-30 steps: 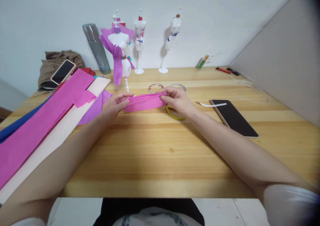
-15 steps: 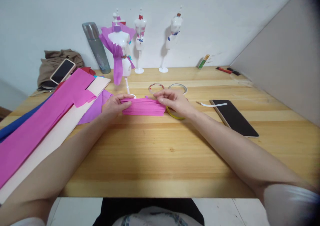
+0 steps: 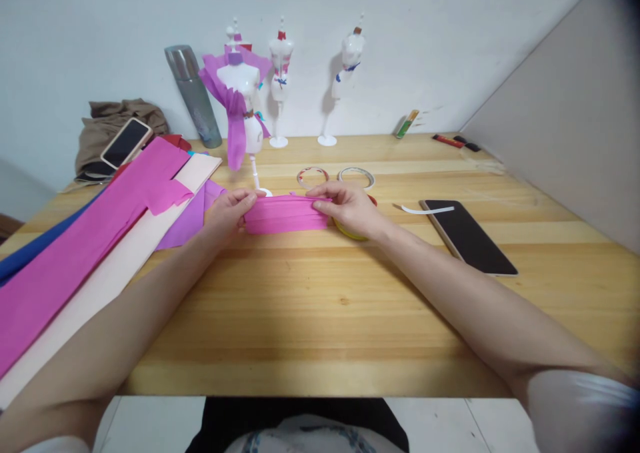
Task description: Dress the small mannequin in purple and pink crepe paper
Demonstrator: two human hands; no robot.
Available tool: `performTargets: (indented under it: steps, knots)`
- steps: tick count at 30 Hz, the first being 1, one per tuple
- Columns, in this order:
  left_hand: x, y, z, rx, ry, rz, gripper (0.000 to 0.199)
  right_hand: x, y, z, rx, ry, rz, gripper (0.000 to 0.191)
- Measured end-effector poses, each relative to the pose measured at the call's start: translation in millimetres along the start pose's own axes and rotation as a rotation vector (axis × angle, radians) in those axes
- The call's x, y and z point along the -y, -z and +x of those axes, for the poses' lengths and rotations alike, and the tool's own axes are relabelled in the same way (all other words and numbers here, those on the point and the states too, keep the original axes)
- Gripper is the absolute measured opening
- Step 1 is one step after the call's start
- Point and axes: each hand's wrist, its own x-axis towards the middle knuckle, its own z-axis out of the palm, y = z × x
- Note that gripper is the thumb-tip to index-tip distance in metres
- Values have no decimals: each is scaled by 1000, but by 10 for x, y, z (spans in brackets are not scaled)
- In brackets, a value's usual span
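A strip of bright pink crepe paper (image 3: 289, 218), creased in lengthwise pleats, is stretched between my hands just over the table. My left hand (image 3: 231, 211) pinches its left end between thumb and fingers. At the upper right corner, my right hand (image 3: 347, 207) closes thumb and fingertips on the pleats. A yellow ring (image 3: 354, 234), partly hidden, lies beneath my right hand. Behind my left hand stands a small white dress form (image 3: 253, 133) draped in purple paper. Two tape rolls, one with red marks (image 3: 313, 177) and one pale (image 3: 356, 178), lie beyond the pink paper.
To the left lie long pink (image 3: 95, 253), cream and purple sheets, with a phone (image 3: 127, 142) and a grey bottle (image 3: 193, 96) behind. Other dress forms (image 3: 281, 73) stand at the wall. On the right, a white strip (image 3: 425, 209) rests across a dark tablet (image 3: 473, 239).
My left thumb has shifted up to the top edge of the pink paper. My right fingers have moved slightly down along its right end, and the pleats look flatter.
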Motion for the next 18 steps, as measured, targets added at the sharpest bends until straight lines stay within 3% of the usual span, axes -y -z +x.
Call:
performTargets:
  steps: [6, 11, 18]
  knots:
    - [-43, -38, -32, 55, 92, -120, 48, -21, 0, 1, -23, -6, -4, 15]
    - [29, -15, 30, -9, 37, -139, 43, -63, 20, 3, 21, 53, -26, 18]
    - [84, 15, 61, -12, 29, -145, 34, -81, 27, 7, 24, 46, -30, 15]
